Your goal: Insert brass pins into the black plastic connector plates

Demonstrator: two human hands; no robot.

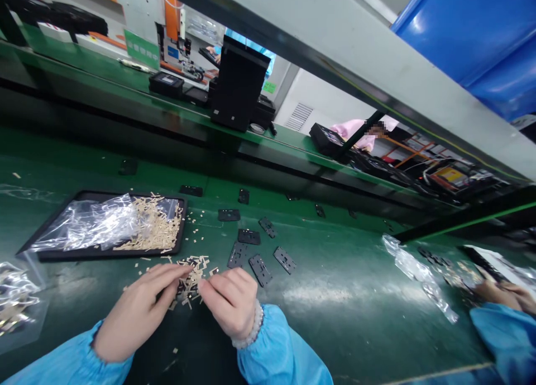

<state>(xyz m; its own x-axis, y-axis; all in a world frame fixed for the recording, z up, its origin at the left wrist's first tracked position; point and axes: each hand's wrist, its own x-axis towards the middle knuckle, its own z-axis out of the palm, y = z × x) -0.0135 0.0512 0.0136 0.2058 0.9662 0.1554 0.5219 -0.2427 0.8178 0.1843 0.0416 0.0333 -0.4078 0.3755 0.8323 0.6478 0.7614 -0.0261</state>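
A heap of small beige strips (196,269) lies on the green worktop in front of me. At its left edge my left hand (144,304) curves its fingers and thumb around something dark, mostly hidden by strips and fingers. My right hand (234,298), with a beaded band at the wrist, is closed in a pinch at the heap's right side. What sits between those fingertips is too small to make out. Just beyond the hands lie several flat black plastic parts (260,270) with holes and slots.
A black tray (113,255) at left holds a clear plastic bag (104,220) and more strips. Another bag of pieces (17,298) lies at the left edge. At right are a crumpled bag (412,265) and a co-worker's hands (498,293). A raised shelf (138,77) runs behind.
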